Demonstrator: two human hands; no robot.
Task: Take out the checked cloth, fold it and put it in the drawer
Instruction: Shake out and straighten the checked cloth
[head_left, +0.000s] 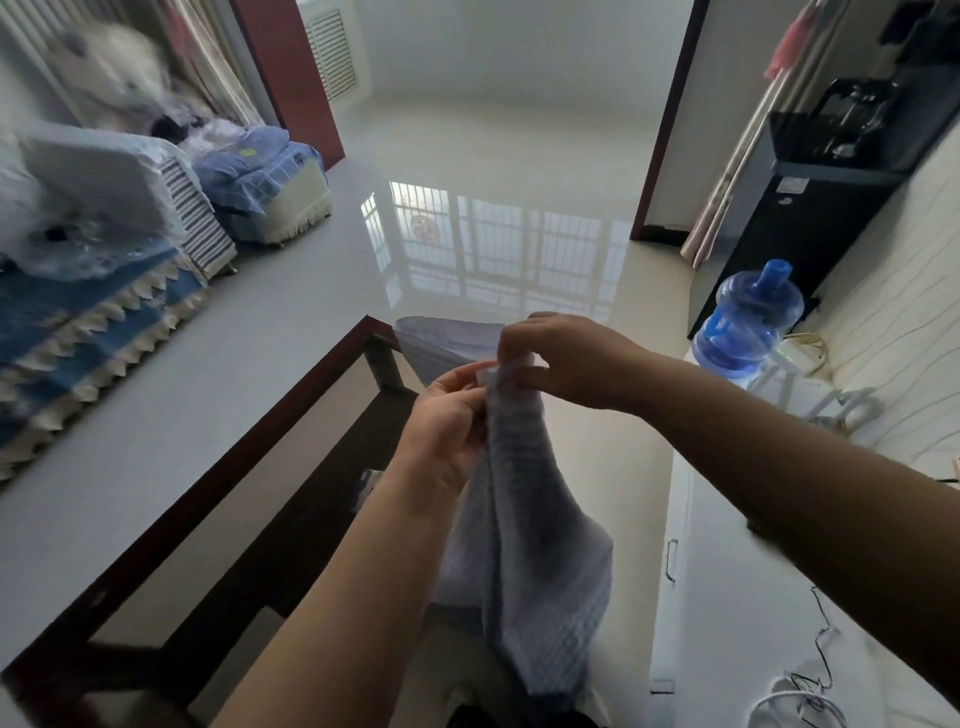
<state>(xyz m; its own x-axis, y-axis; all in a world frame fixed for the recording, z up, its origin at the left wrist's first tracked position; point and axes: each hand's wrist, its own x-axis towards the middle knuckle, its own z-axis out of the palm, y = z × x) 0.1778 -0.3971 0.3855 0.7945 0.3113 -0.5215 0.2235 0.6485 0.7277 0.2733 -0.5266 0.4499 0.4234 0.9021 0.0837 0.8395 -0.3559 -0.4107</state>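
The checked cloth (524, 561), pale grey-blue with a fine check, hangs in the air in front of me. My left hand (447, 421) pinches its top edge from the left. My right hand (561, 358) pinches the same top edge from the right, and the two hands nearly touch. The cloth drapes down in loose folds between my forearms, and its lower end runs out of the frame. No drawer is clearly seen in this view.
A dark wood-framed glass table (249, 467) stands at the left below my hands. A white cabinet (727, 623) with cables on top is at the right. A blue water jug (748, 322) and a black dispenser (810, 197) stand beyond. Covered sofas (104, 291) line the left.
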